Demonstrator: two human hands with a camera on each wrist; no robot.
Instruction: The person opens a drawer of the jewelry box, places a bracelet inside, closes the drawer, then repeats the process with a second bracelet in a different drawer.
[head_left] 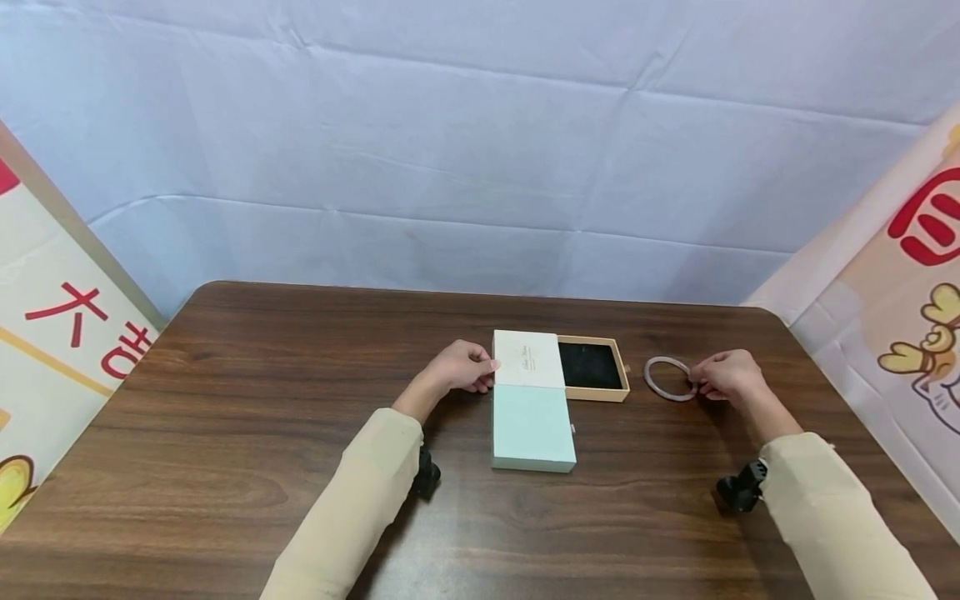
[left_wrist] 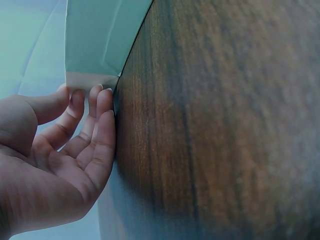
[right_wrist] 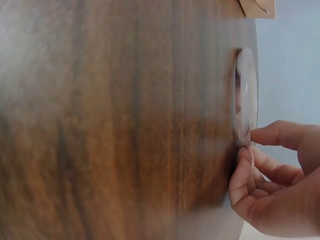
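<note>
A smooth, pale pinkish round bangle (right_wrist: 244, 100) sits on or just above the brown wood-grain desk (head_left: 262, 400), pinched by the right hand (head_left: 726, 375) at its right edge; near it, a tan, black-lined drawer (head_left: 600, 395) juts from a white rectangular box (head_left: 528, 358), gripped at its left end by the left hand (head_left: 467, 367), beside a mint-green rectangular box (head_left: 533, 423)

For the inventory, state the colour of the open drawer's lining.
The lining is black; it shows best in the head view.

Brown table (head_left: 570, 533) | creased pale backdrop (head_left: 480, 167) (cloth, apparently) | red-printed left panel (head_left: 52, 367) | red-printed right panel (head_left: 885, 333)
</note>
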